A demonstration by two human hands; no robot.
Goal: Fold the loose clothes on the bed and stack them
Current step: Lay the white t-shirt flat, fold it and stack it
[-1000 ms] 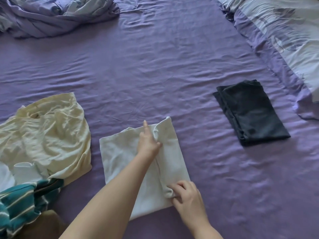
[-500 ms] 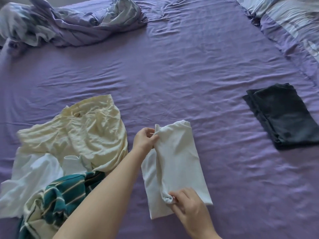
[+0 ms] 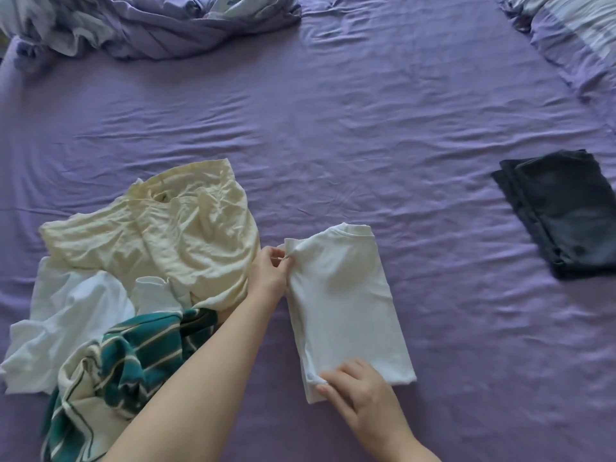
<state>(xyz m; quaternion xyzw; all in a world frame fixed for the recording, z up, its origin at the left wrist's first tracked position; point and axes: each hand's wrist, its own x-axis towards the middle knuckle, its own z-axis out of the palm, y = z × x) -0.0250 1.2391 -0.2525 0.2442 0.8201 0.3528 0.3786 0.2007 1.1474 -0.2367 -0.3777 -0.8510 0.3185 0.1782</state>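
White shirt point(image 3: 346, 305) folded into a long narrow shape, lying flat on the purple sheet point(image 3: 333, 128). Left hand point(image 3: 268, 275) pinching the far left corner of the white shirt between thumb and fingers. Right hand point(image 3: 360, 391) pressing down on the near left corner, fingers bent and gripping the edge there. Just left of the white shirt, a loose pile: cream shirt point(image 3: 166, 241) crumpled on top, another white piece point(image 3: 66, 321) nearer and further left, teal striped shirt point(image 3: 116, 371) nearest. Well right of the white shirt, 1 dark folded piece point(image 3: 563, 211), flat and alone. Far beyond the white shirt, to the left, a bunched-up purple blanket point(image 3: 166, 25). Far beyond it to the right, a pale pillow point(image 3: 573, 25) at the edge.
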